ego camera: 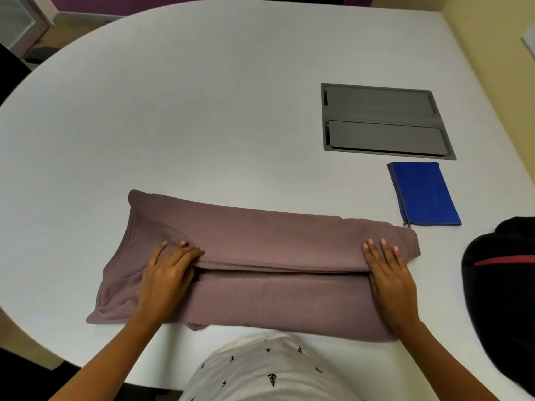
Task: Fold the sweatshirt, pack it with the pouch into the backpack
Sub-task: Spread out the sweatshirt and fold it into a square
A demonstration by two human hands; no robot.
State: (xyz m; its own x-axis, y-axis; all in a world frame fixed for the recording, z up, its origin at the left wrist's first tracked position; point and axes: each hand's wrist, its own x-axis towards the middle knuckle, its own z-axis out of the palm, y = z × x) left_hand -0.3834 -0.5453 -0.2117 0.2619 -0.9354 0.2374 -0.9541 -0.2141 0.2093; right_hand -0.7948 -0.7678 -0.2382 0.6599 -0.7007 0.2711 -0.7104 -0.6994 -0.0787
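— What was cut off?
— The black backpack (503, 299), at the right edge; its inside was hidden.
— And the sweatshirt (260, 256)?
— Lower centre of the counter (202, 111), folded. The left hand (168, 270) pinched its fold; the right hand (390, 273) lay flat, fingers spread. The blue pouch (422, 193) lay right of centre.

Backpack (503, 299) cut off by right edge, well right of right hand (389, 277) fingers (373, 250). Left hand (166, 273) thumb tucked under sweatshirt (260, 256) fold, hidden. Tabletop (202, 111) near edge blocked by person's torso.
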